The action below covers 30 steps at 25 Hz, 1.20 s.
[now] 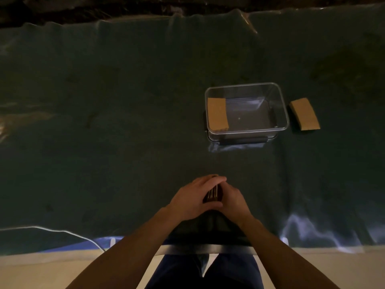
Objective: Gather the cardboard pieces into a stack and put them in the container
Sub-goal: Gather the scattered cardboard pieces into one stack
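A stack of cardboard pieces (213, 193) stands on edge on the dark green cloth near me, pressed between both hands. My left hand (192, 200) covers its left side and top, and my right hand (234, 200) holds its right side. Farther out to the right stands a clear plastic container (279, 105) with black side clips. A stack of brown cardboard (217, 114) lies inside it against the left wall. Another cardboard stack (305, 114) rests on the cloth just right of the container.
The dark green cloth (104, 122) covers the whole table, with shiny plastic creases along its edges. A thin white cable (62, 231) runs across the near left edge. My legs in dark trousers (204, 272) show below the table edge.
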Each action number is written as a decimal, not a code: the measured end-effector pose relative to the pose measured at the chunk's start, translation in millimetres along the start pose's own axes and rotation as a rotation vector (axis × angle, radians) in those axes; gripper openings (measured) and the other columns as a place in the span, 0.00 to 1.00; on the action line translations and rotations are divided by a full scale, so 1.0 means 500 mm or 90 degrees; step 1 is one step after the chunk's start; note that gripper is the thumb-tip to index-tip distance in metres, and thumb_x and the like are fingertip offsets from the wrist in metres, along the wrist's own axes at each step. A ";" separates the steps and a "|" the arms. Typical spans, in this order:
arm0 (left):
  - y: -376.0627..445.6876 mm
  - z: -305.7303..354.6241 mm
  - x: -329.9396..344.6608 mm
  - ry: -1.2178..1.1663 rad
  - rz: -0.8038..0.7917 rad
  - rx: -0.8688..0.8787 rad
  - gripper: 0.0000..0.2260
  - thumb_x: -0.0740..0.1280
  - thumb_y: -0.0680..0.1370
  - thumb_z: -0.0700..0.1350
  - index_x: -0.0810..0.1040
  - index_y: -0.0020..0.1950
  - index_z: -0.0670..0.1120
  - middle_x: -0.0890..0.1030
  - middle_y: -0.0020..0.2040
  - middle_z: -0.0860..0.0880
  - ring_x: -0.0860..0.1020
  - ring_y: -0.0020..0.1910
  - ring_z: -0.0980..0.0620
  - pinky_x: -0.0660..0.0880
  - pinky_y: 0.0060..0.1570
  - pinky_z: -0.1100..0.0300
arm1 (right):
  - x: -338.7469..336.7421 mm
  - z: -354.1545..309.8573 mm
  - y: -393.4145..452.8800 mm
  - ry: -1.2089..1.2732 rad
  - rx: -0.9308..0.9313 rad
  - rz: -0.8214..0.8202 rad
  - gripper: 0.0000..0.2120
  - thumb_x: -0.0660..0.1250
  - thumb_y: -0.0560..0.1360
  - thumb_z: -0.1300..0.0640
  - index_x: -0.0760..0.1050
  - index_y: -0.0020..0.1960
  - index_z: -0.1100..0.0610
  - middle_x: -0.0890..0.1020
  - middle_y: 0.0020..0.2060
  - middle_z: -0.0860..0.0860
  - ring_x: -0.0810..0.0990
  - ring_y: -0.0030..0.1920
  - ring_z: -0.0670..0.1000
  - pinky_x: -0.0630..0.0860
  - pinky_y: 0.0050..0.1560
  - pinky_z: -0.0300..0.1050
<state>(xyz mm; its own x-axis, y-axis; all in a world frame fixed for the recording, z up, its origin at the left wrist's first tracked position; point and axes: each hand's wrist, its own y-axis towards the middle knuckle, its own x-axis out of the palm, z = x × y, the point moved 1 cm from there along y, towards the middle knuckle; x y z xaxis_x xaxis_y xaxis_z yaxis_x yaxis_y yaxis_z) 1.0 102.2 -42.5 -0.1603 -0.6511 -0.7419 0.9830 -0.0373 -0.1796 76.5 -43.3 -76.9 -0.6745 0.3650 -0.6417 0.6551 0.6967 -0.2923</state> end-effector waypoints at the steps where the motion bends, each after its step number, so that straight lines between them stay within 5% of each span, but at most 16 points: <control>1: 0.004 -0.003 0.000 -0.014 -0.013 -0.012 0.29 0.63 0.76 0.65 0.56 0.74 0.66 0.67 0.74 0.56 0.67 0.70 0.54 0.73 0.64 0.51 | -0.001 0.000 0.003 0.001 0.014 -0.017 0.26 0.73 0.69 0.52 0.71 0.63 0.58 0.83 0.51 0.54 0.82 0.49 0.55 0.79 0.48 0.52; 6: 0.038 0.003 -0.021 -0.199 -0.028 -0.099 0.31 0.71 0.70 0.64 0.62 0.70 0.69 0.75 0.66 0.56 0.74 0.62 0.59 0.73 0.59 0.57 | -0.043 -0.013 0.015 0.057 0.098 -0.130 0.40 0.76 0.57 0.36 0.71 0.65 0.48 0.83 0.51 0.45 0.81 0.50 0.48 0.77 0.49 0.42; 10: 0.073 0.025 -0.044 -0.509 -0.068 -0.188 0.28 0.78 0.68 0.54 0.73 0.66 0.61 0.80 0.60 0.51 0.78 0.60 0.54 0.76 0.62 0.51 | -0.104 -0.013 0.003 0.211 0.180 -0.247 0.27 0.78 0.56 0.38 0.79 0.52 0.47 0.85 0.47 0.46 0.84 0.48 0.46 0.81 0.48 0.45; 13: 0.102 0.067 -0.054 -0.620 -0.067 -0.206 0.27 0.78 0.69 0.54 0.73 0.65 0.65 0.80 0.62 0.50 0.76 0.63 0.51 0.74 0.64 0.49 | -0.155 -0.024 0.000 0.366 0.227 -0.276 0.24 0.80 0.62 0.46 0.78 0.55 0.52 0.85 0.46 0.53 0.85 0.49 0.52 0.82 0.42 0.47; 16: 0.129 0.096 -0.059 -0.713 -0.035 -0.213 0.24 0.77 0.70 0.52 0.76 0.63 0.64 0.81 0.59 0.48 0.79 0.61 0.49 0.76 0.61 0.52 | -0.208 -0.046 0.010 0.358 0.210 -0.310 0.23 0.78 0.67 0.47 0.76 0.57 0.54 0.85 0.46 0.55 0.85 0.49 0.54 0.81 0.43 0.47; 23: 0.247 0.181 -0.066 -0.685 -0.029 -0.197 0.23 0.79 0.67 0.56 0.79 0.60 0.60 0.80 0.60 0.49 0.79 0.60 0.48 0.78 0.60 0.50 | -0.352 -0.009 0.030 0.369 0.194 -0.337 0.27 0.75 0.70 0.49 0.71 0.65 0.54 0.84 0.51 0.57 0.84 0.53 0.57 0.81 0.45 0.49; 30: 0.432 0.324 -0.029 -0.650 0.042 -0.256 0.21 0.79 0.64 0.58 0.79 0.56 0.64 0.78 0.60 0.54 0.76 0.60 0.52 0.77 0.55 0.53 | -0.535 0.116 0.060 0.365 0.186 -0.319 0.29 0.77 0.66 0.42 0.73 0.62 0.50 0.84 0.52 0.55 0.84 0.52 0.53 0.83 0.48 0.52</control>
<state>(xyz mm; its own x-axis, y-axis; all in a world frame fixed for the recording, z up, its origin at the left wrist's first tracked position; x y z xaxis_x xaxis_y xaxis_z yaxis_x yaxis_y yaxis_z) 230.1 -19.3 34.3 0.2232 -0.9703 0.0933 0.8563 0.1494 -0.4944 296.3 -155.9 45.0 -0.9287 0.3670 0.0539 0.2380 0.7011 -0.6721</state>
